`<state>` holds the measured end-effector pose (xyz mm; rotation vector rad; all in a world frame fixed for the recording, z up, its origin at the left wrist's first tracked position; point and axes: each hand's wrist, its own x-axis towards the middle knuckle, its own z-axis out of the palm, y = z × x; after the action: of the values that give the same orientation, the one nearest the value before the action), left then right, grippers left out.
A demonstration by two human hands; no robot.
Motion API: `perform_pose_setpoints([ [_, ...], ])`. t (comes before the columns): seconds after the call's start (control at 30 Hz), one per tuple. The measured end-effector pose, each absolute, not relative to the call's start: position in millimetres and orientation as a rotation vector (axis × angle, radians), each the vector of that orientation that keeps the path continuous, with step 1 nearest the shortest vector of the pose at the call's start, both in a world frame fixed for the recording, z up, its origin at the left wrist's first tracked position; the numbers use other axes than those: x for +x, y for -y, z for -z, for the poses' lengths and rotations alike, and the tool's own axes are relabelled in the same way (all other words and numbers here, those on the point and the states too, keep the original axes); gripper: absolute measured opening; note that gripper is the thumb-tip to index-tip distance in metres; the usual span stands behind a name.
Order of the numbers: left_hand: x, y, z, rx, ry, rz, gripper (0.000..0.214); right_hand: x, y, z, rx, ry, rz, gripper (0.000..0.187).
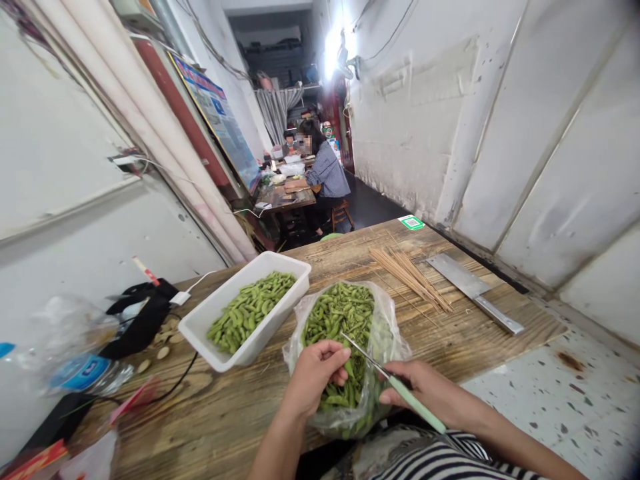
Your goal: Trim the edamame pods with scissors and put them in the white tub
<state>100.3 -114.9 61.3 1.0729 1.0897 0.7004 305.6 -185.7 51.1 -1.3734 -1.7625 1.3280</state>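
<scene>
Both forearms are seen uncovered right to the wrists, no sleeve reaching them. The left hand (317, 370) and right hand (425, 390) are shown ungloved. At the near right, a black-and-white striped fabric garment (450, 461) is glimpsed, with grey mottled cloth (373, 453) beside it.

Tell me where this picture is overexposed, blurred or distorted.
Head view: the lamp at the far end is blown white; the plastic bottle at the left edge is blurred; wall lines bow outward; the left hand, right hand, green-handled tool and bag are sharp.
</scene>
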Motion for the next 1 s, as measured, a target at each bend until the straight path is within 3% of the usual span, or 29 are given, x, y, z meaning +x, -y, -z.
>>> perform_pose_setpoints([
  [0.3,97.2,109.7,-69.2,0.751,-0.986,-0.978,0.033,311.1,189.3,-48.4,-1.261,1.587,-1.612,0.042],
  [1.0,114.7,126.0,-63.1,0.626,-0.977,-1.077,0.034,302.8,185.8,-52.6,-1.195,1.538,-1.669,0.043],
])
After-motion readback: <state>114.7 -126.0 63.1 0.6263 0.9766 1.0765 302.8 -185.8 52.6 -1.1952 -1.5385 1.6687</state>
